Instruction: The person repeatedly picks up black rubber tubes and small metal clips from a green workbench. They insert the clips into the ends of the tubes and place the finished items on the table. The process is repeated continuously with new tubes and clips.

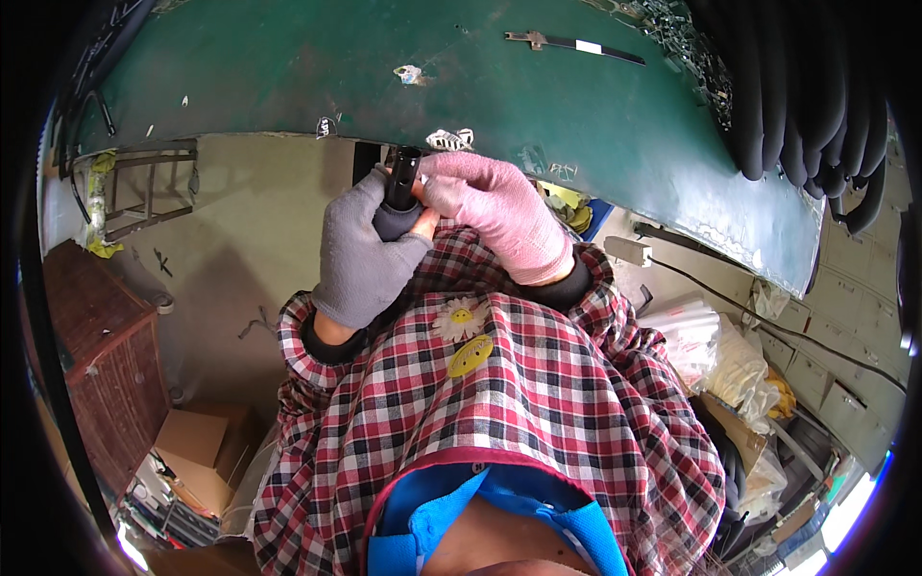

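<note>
My left hand [363, 252], in a grey glove with bare fingertips, is wrapped round a black tube [404, 175] with small holes along its side. The tube stands nearly upright at the bench's near edge, and its lower end is hidden by a thicker dark part and my fingers. Close beside its upper end is my right hand [504, 206], in a pink glove. Its thumb and fingers are pinched together against the tube's right side. A tiny pale spot shows at the pinch, too small to name.
Across the front runs a green bench top [288, 67] bearing a dark bar-shaped tool [576, 45]. Small metal parts [677, 48] and a stack of long black foam tubes [807, 96] lie at its right. A brown cabinet [96, 346] and cardboard box [206, 451] stand left; plastic bags [687, 336] sit right.
</note>
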The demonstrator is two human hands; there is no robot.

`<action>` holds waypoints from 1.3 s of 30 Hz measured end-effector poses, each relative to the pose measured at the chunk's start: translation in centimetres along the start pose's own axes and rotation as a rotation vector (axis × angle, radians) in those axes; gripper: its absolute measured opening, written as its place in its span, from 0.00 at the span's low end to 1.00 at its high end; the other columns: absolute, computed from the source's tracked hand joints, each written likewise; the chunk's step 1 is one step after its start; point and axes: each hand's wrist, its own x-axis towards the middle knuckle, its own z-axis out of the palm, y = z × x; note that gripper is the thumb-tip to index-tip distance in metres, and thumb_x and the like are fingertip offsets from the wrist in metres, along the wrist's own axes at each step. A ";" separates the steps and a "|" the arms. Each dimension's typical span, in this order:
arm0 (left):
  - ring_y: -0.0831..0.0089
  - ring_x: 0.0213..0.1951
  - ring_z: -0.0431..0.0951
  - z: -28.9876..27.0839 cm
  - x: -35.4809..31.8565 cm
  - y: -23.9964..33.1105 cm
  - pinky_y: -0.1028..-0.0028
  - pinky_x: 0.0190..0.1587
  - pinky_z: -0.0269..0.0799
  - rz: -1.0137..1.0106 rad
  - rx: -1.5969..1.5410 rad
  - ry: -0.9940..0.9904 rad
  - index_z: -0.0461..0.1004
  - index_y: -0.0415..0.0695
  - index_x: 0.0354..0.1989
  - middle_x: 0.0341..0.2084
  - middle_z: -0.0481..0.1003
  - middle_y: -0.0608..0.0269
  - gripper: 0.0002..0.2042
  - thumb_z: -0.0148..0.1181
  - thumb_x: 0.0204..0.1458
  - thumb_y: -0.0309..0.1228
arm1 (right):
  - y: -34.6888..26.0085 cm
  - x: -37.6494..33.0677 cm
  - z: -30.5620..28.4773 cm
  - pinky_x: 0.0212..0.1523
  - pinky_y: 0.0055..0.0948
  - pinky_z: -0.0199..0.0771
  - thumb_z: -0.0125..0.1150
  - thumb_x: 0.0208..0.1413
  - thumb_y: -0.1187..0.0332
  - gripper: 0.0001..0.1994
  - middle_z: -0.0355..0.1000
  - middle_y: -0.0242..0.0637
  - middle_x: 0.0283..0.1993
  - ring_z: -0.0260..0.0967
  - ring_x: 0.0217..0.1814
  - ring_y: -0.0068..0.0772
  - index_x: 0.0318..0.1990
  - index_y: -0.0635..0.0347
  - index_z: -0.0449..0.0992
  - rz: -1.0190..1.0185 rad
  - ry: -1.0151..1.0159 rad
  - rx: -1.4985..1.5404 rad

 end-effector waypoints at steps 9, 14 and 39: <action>0.75 0.35 0.79 -0.4 -0.1 -1.5 0.73 0.43 0.76 -0.066 -0.205 -0.032 0.78 0.41 0.37 0.31 0.79 0.62 0.08 0.69 0.49 0.21 | 4.2 0.2 1.2 0.58 0.32 0.74 0.68 0.61 0.58 0.24 0.77 0.35 0.53 0.74 0.54 0.27 0.59 0.63 0.75 -0.060 0.024 0.484; 0.77 0.35 0.78 0.2 0.1 -0.8 0.75 0.44 0.75 -0.063 -0.268 -0.022 0.78 0.42 0.40 0.31 0.78 0.64 0.09 0.69 0.51 0.21 | 4.1 0.4 1.4 0.56 0.28 0.72 0.69 0.61 0.61 0.19 0.77 0.36 0.53 0.73 0.52 0.24 0.54 0.64 0.78 -0.229 0.131 0.357; 0.64 0.12 0.68 3.1 0.7 -2.1 0.65 0.19 0.59 0.276 0.081 0.127 0.76 0.34 0.37 0.09 0.66 0.57 0.10 0.64 0.60 0.31 | -1.5 2.0 0.1 0.57 0.39 0.80 0.69 0.60 0.65 0.13 0.78 0.49 0.52 0.78 0.54 0.41 0.43 0.68 0.78 -0.125 -0.008 0.373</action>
